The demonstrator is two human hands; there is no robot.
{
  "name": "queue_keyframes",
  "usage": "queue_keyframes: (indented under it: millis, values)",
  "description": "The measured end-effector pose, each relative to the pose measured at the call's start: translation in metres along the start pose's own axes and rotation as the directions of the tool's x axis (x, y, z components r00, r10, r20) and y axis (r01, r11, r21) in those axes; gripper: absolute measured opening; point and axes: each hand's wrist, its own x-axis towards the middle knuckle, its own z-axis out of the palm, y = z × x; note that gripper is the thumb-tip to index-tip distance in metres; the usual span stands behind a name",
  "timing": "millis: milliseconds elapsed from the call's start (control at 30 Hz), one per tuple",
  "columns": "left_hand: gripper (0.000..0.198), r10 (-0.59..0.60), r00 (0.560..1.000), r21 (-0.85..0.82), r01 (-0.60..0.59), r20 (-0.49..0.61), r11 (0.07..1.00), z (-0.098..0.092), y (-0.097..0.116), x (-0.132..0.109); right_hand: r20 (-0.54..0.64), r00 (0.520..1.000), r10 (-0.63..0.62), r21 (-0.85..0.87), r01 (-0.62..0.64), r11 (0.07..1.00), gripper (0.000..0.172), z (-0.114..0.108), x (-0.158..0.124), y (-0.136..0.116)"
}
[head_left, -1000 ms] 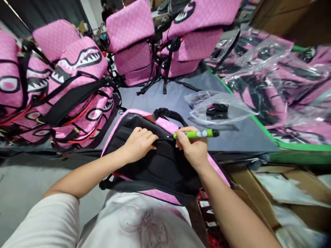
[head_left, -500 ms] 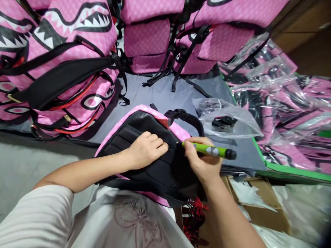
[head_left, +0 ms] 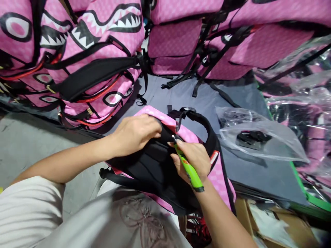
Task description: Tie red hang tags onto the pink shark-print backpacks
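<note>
A pink-and-black backpack [head_left: 165, 175] lies against my body at the table edge, its black padded back facing up. My left hand [head_left: 137, 132] is closed at the backpack's upper edge, fingers curled onto the black panel. Close by on the right, my right hand [head_left: 195, 158] grips a bright green marker pen [head_left: 188, 165]. The marker's pale tip points up and left, just over the bag's top edge; whether it touches cannot be made out. A black shoulder strap [head_left: 207, 127] loops out beyond my right hand.
Stacked pink shark-face backpacks [head_left: 103, 79] stand at the left, with more pink bags [head_left: 173, 38] at the back. A clear plastic bag [head_left: 269, 137] with black parts lies on the grey table covering [head_left: 181, 89]. Plastic-wrapped bags and a cardboard box [head_left: 244, 213] are at the right.
My left hand has moved from the middle of the back panel to its upper edge. The marker has swung from sideways to slanting, tip up. The backpack has shifted, and the view has turned left.
</note>
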Motion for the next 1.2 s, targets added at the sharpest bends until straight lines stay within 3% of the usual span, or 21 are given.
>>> queue_keyframes:
  millis: [67, 167, 233, 367, 567, 667, 833, 933, 1067, 1133, 1200]
  values:
    - [0.039, -0.016, 0.998, 0.072, 0.021, -0.062, 0.997, 0.002, -0.007, 0.016, 0.001, 1.0, -0.029, -0.04, 0.029, 0.999, 0.042, 0.006, 0.003, 0.0]
    - [0.075, 0.045, 0.997, 0.12, -0.053, 0.066, 0.991, 0.017, -0.018, 0.046, 0.006, 1.0, -0.017, -0.009, 0.017, 1.0, 0.045, 0.009, 0.001, -0.011]
    - [0.084, 0.061, 0.987, 0.13, -0.081, 0.147, 0.988, 0.029, -0.023, 0.063, 0.043, 0.999, 0.019, 0.036, -0.021, 0.999, 0.041, 0.009, -0.002, -0.021]
    - [0.085, 0.061, 0.983, 0.163, -0.089, 0.173, 0.983, 0.046, -0.03, 0.078, 0.11, 0.993, 0.044, 0.053, -0.05, 0.997, 0.04, 0.008, -0.011, -0.025]
    - [0.106, 0.162, 0.982, 0.233, -0.18, 0.095, 0.956, 0.04, -0.022, 0.062, -0.015, 0.983, 0.183, 0.029, -0.182, 0.983, 0.042, 0.01, -0.018, -0.005]
    - [0.113, 0.19, 0.977, 0.262, -0.209, 0.097, 0.942, 0.042, -0.02, 0.059, -0.016, 0.982, 0.186, 0.051, -0.185, 0.981, 0.042, 0.013, -0.02, -0.003]
    - [0.11, 0.131, 0.982, 0.27, -0.163, 0.133, 0.949, 0.057, -0.024, 0.07, 0.051, 0.986, 0.162, 0.11, -0.167, 0.98, 0.042, 0.015, -0.019, 0.001]
    - [0.105, 0.107, 0.983, 0.257, -0.143, 0.149, 0.956, 0.061, -0.025, 0.073, 0.058, 0.988, 0.146, 0.031, -0.148, 0.988, 0.041, 0.013, -0.019, 0.006]
    - [0.1, 0.021, 0.994, 0.269, -0.05, 0.111, 0.962, 0.062, -0.022, 0.069, -0.02, 0.982, 0.186, -0.227, -0.186, 0.956, 0.043, 0.01, -0.01, 0.015]
    - [0.101, -0.06, 0.994, 0.271, 0.033, 0.09, 0.962, 0.063, -0.021, 0.068, 0.05, 0.955, 0.291, -0.32, -0.261, 0.911, 0.058, 0.012, 0.001, 0.02]
    - [0.102, -0.125, 0.988, 0.262, 0.096, 0.095, 0.96, 0.066, -0.021, 0.07, 0.173, 0.899, 0.402, -0.372, -0.318, 0.872, 0.073, 0.018, 0.015, 0.024]
